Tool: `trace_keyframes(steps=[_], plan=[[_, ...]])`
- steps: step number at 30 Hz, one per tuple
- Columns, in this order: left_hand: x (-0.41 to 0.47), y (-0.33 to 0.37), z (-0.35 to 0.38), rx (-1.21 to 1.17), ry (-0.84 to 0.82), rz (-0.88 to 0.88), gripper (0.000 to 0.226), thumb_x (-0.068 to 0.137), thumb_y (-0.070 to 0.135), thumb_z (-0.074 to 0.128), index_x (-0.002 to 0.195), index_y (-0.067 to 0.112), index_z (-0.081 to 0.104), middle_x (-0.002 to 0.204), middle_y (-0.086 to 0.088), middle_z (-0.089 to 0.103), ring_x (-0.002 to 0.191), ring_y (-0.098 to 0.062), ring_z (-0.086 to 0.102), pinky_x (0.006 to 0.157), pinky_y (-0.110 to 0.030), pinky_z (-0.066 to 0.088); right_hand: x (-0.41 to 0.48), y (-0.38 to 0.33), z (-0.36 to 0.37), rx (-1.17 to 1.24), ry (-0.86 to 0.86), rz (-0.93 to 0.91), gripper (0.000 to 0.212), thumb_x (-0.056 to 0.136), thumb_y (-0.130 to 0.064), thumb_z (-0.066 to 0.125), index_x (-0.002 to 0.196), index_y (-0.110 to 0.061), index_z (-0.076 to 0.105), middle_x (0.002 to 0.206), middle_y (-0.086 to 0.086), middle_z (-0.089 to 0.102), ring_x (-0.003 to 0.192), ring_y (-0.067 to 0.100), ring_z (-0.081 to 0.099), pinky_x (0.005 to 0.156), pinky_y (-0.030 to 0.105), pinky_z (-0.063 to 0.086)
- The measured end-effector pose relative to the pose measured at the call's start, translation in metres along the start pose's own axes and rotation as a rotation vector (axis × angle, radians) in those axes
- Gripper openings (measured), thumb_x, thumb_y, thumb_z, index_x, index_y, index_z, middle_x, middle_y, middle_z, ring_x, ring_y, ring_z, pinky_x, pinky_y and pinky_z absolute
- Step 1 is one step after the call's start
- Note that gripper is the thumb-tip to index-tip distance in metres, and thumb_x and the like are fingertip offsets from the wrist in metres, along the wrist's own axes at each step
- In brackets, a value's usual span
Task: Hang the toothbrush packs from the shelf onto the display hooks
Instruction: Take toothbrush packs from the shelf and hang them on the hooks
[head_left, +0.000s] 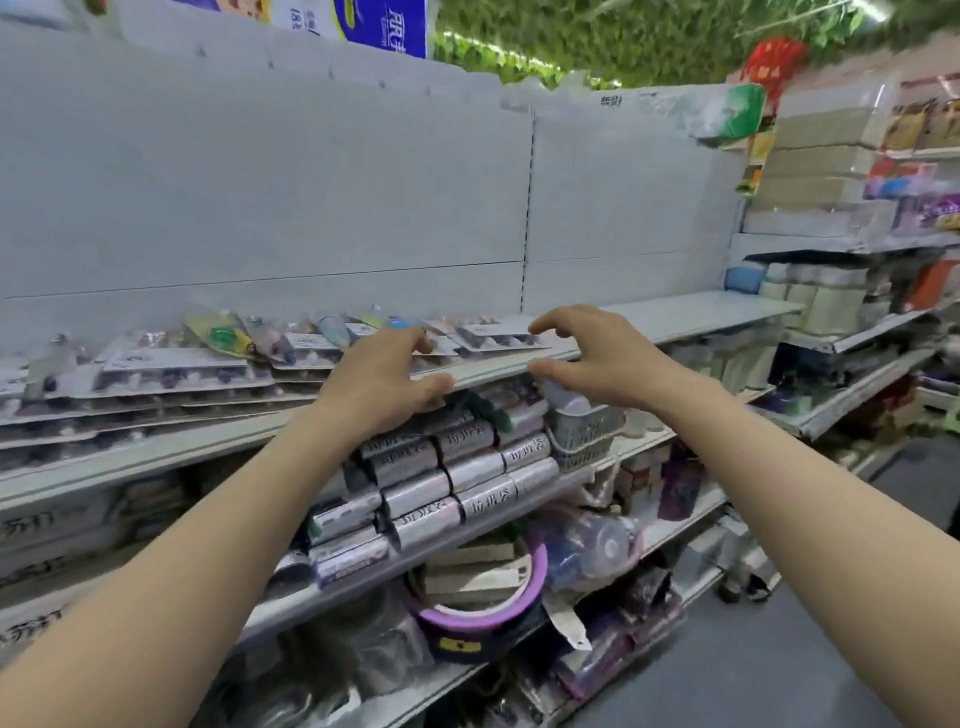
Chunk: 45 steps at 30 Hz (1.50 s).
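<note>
1. A person's left hand (384, 382) and right hand (602, 358) reached toward the toothbrush packs (176, 364), both spread and half-curled, gripping nothing.
2. The packs lay flat in overlapping stacks along the shelf (675, 317), from its left end to about the middle. The rightmost pack (498, 335) sat just beyond the fingertips of both hands. Blur hid whether the left fingers touched a pack.
3. The packs appeared to be light blister cards, with stiff backing and slick clear plastic fronts, and seemed likely to slide off one another.
4. A pinch at a card's top edge, near the hang hole, looked the safest hold.
5. No hooks showed on the white back panel (311, 182).
</note>
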<state>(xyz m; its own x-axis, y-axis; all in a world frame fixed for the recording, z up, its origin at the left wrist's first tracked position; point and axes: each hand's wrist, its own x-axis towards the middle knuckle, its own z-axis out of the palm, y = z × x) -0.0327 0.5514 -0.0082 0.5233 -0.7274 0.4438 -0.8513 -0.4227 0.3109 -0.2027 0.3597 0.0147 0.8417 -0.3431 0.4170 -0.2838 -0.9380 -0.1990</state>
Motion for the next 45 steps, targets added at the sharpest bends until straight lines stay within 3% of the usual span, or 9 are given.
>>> trace_keyframes(steps=[5, 13, 22, 25, 29, 33, 37, 41, 45], plan=[[0.038, -0.004, 0.022, 0.077, 0.035, -0.156, 0.052, 0.089, 0.052, 0.065, 0.126, 0.016, 0.061, 0.129, -0.001, 0.064, 0.119, -0.024, 0.056, 0.096, -0.038, 0.046, 0.047, 0.055, 0.021, 0.089, 0.006, -0.041, 0.046, 0.092, -0.042, 0.065, 0.133, -0.023, 0.057, 0.133, -0.001, 0.058, 0.123, 0.017, 0.054, 0.094, 0.027, 0.037], [0.127, -0.032, 0.062, 0.276, 0.121, -0.354, 0.063, 0.089, 0.067, 0.052, 0.123, 0.015, 0.061, 0.114, -0.012, 0.068, 0.12, -0.036, 0.046, 0.09, -0.042, 0.041, 0.141, 0.115, 0.077, 0.165, -0.045, -0.007, 0.048, 0.091, -0.052, 0.064, 0.13, -0.025, 0.059, 0.134, 0.0, 0.058, 0.124, 0.019, 0.053, 0.1, 0.036, 0.042], [0.206, -0.059, 0.099, 0.505, 0.022, -0.613, 0.091, 0.087, 0.081, 0.024, 0.131, 0.009, 0.055, 0.134, -0.016, 0.054, 0.132, -0.037, 0.034, 0.097, -0.044, 0.039, 0.238, 0.157, 0.128, 0.198, -0.121, 0.038, 0.048, 0.092, -0.054, 0.06, 0.129, -0.024, 0.059, 0.136, 0.001, 0.057, 0.125, 0.02, 0.052, 0.1, 0.037, 0.043], [0.216, -0.062, 0.108, 0.578, 0.012, -0.631, 0.086, 0.085, 0.083, 0.028, 0.132, 0.015, 0.052, 0.135, -0.015, 0.051, 0.13, -0.037, 0.036, 0.097, -0.044, 0.038, 0.255, 0.165, 0.145, 0.217, -0.148, 0.049, 0.048, 0.091, -0.054, 0.061, 0.129, -0.025, 0.059, 0.136, 0.003, 0.056, 0.122, 0.021, 0.053, 0.093, 0.032, 0.04], [0.225, -0.059, 0.119, 0.6, -0.019, -0.588, 0.074, 0.087, 0.077, 0.037, 0.13, 0.019, 0.052, 0.131, -0.014, 0.055, 0.128, -0.038, 0.037, 0.098, -0.042, 0.037, 0.264, 0.175, 0.158, 0.301, -0.17, 0.09, 0.056, 0.086, -0.06, 0.065, 0.128, -0.023, 0.06, 0.129, 0.004, 0.059, 0.1, 0.017, 0.058, 0.087, 0.032, 0.045], [0.225, -0.051, 0.122, 0.566, -0.006, -0.614, 0.055, 0.091, 0.068, 0.042, 0.121, 0.023, 0.054, 0.118, -0.013, 0.063, 0.12, -0.038, 0.045, 0.092, -0.039, 0.038, 0.266, 0.183, 0.161, 0.299, -0.2, 0.176, 0.082, 0.076, -0.073, 0.064, 0.139, -0.023, 0.051, 0.139, 0.002, 0.054, 0.125, 0.023, 0.051, 0.099, 0.039, 0.045], [0.228, -0.039, 0.123, 0.584, -0.024, -0.659, 0.047, 0.095, 0.058, 0.044, 0.123, 0.02, 0.051, 0.12, -0.012, 0.063, 0.117, -0.036, 0.05, 0.086, -0.037, 0.036, 0.269, 0.185, 0.162, 0.215, -0.287, 0.222, 0.101, 0.07, -0.086, 0.055, 0.145, -0.02, 0.042, 0.14, 0.004, 0.055, 0.128, 0.029, 0.049, 0.102, 0.043, 0.045], [0.238, -0.025, 0.123, 0.577, -0.057, -0.735, 0.057, 0.092, 0.056, 0.052, 0.129, 0.013, 0.045, 0.125, -0.015, 0.059, 0.122, -0.037, 0.048, 0.085, -0.038, 0.037, 0.27, 0.188, 0.162, 0.154, -0.357, 0.217, 0.112, 0.061, -0.095, 0.046, 0.146, -0.022, 0.039, 0.143, 0.005, 0.053, 0.13, 0.032, 0.046, 0.104, 0.046, 0.044], [0.242, -0.02, 0.123, 0.615, -0.1, -0.82, 0.07, 0.09, 0.064, 0.051, 0.134, 0.01, 0.042, 0.128, -0.014, 0.057, 0.124, -0.038, 0.044, 0.085, -0.037, 0.039, 0.262, 0.197, 0.158, 0.239, -0.377, 0.181, 0.104, 0.062, -0.091, 0.055, 0.144, -0.029, 0.038, 0.139, 0.002, 0.055, 0.128, 0.03, 0.047, 0.104, 0.047, 0.044]])
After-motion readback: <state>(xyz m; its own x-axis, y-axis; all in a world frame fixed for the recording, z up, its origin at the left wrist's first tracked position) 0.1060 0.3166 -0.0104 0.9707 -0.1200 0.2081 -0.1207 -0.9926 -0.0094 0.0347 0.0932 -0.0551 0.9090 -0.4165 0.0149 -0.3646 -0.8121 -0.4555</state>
